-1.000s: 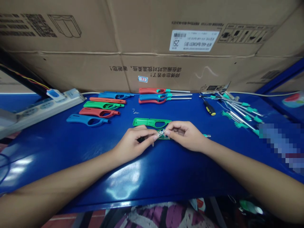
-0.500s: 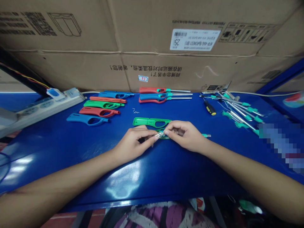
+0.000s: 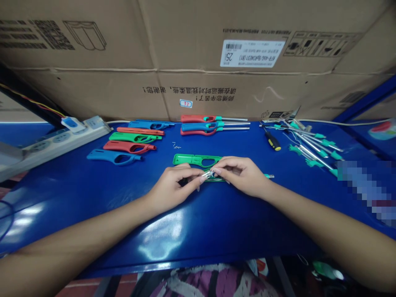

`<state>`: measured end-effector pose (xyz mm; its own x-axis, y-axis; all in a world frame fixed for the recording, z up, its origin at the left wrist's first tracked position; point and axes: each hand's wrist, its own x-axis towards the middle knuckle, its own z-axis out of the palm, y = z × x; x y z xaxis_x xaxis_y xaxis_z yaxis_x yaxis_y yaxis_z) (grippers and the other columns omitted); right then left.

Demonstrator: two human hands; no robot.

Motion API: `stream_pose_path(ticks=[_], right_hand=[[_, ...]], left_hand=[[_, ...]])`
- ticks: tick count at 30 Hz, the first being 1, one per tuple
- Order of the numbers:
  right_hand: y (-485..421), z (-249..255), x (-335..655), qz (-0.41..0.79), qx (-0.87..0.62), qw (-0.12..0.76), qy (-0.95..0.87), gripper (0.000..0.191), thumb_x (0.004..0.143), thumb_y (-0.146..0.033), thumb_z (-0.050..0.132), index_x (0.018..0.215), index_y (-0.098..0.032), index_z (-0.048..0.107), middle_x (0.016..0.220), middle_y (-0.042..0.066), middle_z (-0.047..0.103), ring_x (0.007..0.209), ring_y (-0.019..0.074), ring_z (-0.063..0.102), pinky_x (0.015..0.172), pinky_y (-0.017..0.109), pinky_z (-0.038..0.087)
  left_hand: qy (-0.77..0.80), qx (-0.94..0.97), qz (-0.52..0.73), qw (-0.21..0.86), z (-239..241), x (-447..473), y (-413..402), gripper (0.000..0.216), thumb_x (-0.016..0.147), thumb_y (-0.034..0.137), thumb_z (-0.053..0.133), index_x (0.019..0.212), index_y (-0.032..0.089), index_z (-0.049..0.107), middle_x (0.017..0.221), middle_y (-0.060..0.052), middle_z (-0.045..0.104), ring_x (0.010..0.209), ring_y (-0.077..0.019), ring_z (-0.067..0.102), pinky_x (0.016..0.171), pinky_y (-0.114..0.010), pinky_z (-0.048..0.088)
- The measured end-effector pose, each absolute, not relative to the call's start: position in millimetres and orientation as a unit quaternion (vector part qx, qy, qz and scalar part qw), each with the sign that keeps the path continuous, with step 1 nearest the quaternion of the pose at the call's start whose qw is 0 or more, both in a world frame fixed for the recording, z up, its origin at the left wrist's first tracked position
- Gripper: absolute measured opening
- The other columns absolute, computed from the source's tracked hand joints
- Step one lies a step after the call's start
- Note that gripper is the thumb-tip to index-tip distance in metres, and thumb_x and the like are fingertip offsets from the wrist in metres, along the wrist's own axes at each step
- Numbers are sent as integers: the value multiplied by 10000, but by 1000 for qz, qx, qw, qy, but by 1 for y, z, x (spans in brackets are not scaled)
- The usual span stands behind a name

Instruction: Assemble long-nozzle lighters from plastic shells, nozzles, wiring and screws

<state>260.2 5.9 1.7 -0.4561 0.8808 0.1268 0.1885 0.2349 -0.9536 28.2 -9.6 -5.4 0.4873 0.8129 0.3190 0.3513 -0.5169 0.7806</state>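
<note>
Your left hand [image 3: 171, 185] has its thumb and fingers closed on a small, shiny, clear-and-silver cylindrical piece [image 3: 206, 175], over a partly hidden green plastic part [image 3: 215, 180]. Your right hand [image 3: 244, 175] has its fingertips nearly together at the piece's right end, though whether they grip it cannot be told; a hollow green plastic handle shell [image 3: 185, 159] lies just beyond.

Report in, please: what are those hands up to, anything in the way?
Left hand pinching small clear part. Right hand at its other end. Green handle half just beyond; screwdriver off right, out of the way.
</note>
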Motion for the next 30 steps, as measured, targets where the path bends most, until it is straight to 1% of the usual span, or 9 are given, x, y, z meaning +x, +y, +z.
stream_pose_path(ticks=[5, 7, 10, 14, 18, 22, 26, 28, 30], right_hand=[[7, -2, 261, 500, -383, 355, -690, 225, 880, -398, 685, 919, -182, 735, 848, 49, 691, 711, 139, 594, 640, 285, 499], [8, -2, 262, 508, -391, 361, -677, 245, 866, -412, 694, 946, -182, 721, 855, 45, 688, 733, 140, 600, 654, 282, 502], [8, -1, 263, 526, -401, 358, -658, 260, 877, -416, 675, 985, -180, 697, 832, 29, 672, 650, 109, 556, 577, 252, 457], [9, 2, 264, 530, -406, 361, -651, 259, 888, -417, 660, 982, -177, 685, 815, 23, 660, 575, 86, 488, 499, 234, 382], [9, 2, 264, 527, -412, 358, -652, 260, 885, -418, 662, 986, -178, 683, 821, 28, 665, 574, 87, 489, 491, 235, 376], [9, 1, 265, 528, -406, 360, -653, 242, 892, -403, 652, 988, -182, 679, 832, 30, 662, 578, 88, 485, 491, 234, 381], [8, 1, 266, 509, -401, 359, -673, 204, 922, -365, 620, 998, -186, 680, 866, 40, 662, 676, 124, 563, 579, 263, 458], [7, 1, 266, 458, -393, 357, -713, 189, 944, -332, 593, 1018, -186, 688, 926, 60, 661, 755, 149, 597, 642, 287, 492], [4, 2, 267, 376, -373, 346, -775, 195, 958, -287, 569, 1081, -193, 689, 1020, 83, 654, 825, 166, 614, 713, 318, 520]], left_hand=[[366, 801, 356, 314, -5, 28, -9, 187, 978, 285, 605, 1027, 186, 755, 751, -21, 727, 710, -148, 639, 696, -270, 508], [345, 831, 347, 264, -2, 24, -7, 194, 984, 272, 590, 1066, 184, 742, 841, -43, 746, 778, -168, 637, 766, -307, 508], [312, 889, 284, 178, 7, 14, -1, 207, 987, 257, 576, 1111, 189, 727, 995, -76, 724, 927, -205, 604, 888, -364, 480], [311, 909, 219, 170, 19, 2, 7, 237, 1005, 270, 547, 1161, 192, 706, 1008, -77, 699, 935, -203, 586, 864, -340, 476], [306, 911, 203, 191, 20, -2, 11, 208, 998, 300, 566, 1115, 190, 698, 993, -66, 722, 923, -197, 609, 858, -330, 472], [303, 923, 173, 161, 17, -3, 11, 200, 1003, 310, 554, 1068, 212, 716, 990, -64, 717, 925, -202, 611, 881, -348, 455], [313, 927, 165, 124, 15, -3, 11, 224, 989, 325, 572, 1124, 210, 710, 1048, -77, 700, 966, -221, 616, 876, -360, 457], [310, 927, 166, 129, 15, -4, 11, 237, 980, 332, 587, 1140, 200, 702, 1052, -81, 698, 981, -228, 624, 878, -359, 472], [302, 927, 168, 145, 14, -4, 11, 222, 980, 319, 585, 1118, 195, 706, 1034, -79, 699, 974, -221, 638, 879, -346, 490]])
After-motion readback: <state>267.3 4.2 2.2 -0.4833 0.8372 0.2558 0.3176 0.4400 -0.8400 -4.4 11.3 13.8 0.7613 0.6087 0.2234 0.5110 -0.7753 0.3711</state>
